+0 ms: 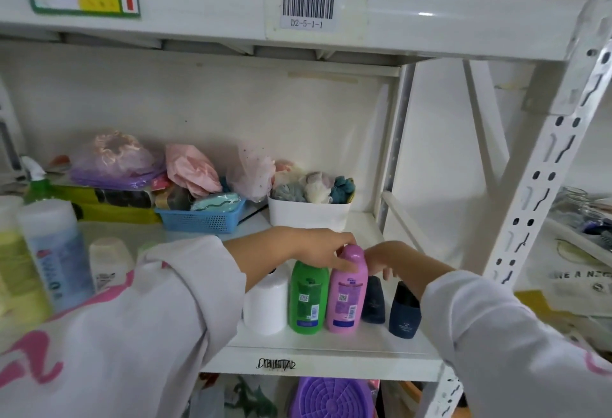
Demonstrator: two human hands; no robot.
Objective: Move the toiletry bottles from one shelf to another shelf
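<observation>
Several bottles stand in a row near the front edge of the white middle shelf [331, 346]: a white bottle [265, 305], a green bottle [306, 298], a pink bottle [346, 301] and two dark navy bottles [374, 301] [404, 311]. My left hand [314, 248] reaches in from the left and grips the pink bottle's cap, thumb on its front and fingers over the top. Just behind and to the right of the pink bottle is my right hand [390, 258]. Its fingers hang loosely above the smaller navy bottle and hold nothing.
More bottles stand at the shelf's left end: a blue-labelled one [49, 245], a yellow one [13, 268], a small white one [107, 262]. A blue basket [198, 219] and a white bin [308, 214] sit behind. The upper shelf beam [198, 3] runs overhead. A perforated post [546, 186] stands at the right.
</observation>
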